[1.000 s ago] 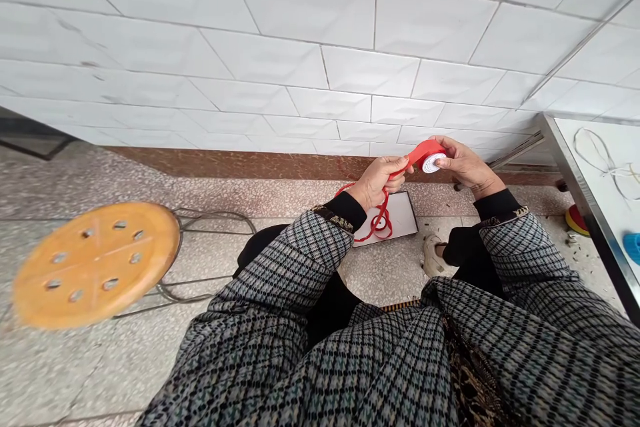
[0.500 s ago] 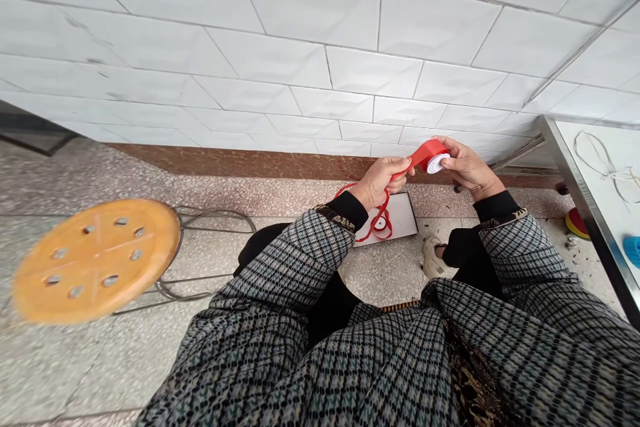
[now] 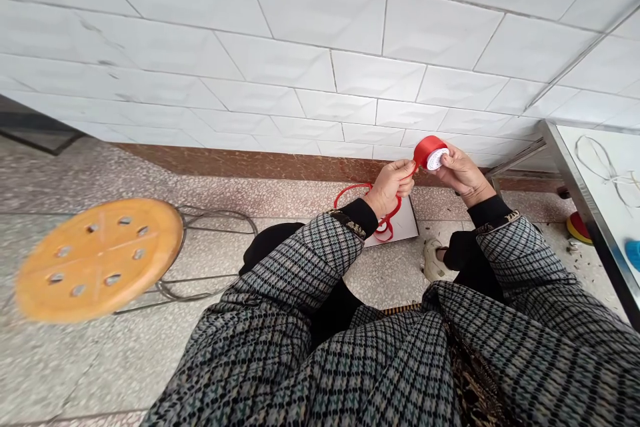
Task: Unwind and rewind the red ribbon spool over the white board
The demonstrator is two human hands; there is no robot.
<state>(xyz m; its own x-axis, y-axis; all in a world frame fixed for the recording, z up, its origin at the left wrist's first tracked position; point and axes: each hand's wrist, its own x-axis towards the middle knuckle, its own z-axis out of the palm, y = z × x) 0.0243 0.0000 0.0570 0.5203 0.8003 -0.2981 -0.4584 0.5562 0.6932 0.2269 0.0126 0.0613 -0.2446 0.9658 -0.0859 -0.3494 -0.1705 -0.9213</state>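
The left hand (image 3: 389, 188) has its fingers (image 3: 403, 170) curled tight, pinching a thin red ribbon (image 3: 397, 203). The right hand (image 3: 463, 172) pinches a round red ribbon roll with a white middle (image 3: 430, 152), up in the air. Below lies a flat white board (image 3: 407, 223). If the fingers slip, the roll could drop, and the loose ribbon could tangle.

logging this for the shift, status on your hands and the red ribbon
Left hand pinching the ribbon strip; right hand on the red ribbon roll. Loose loops hang over a white board.
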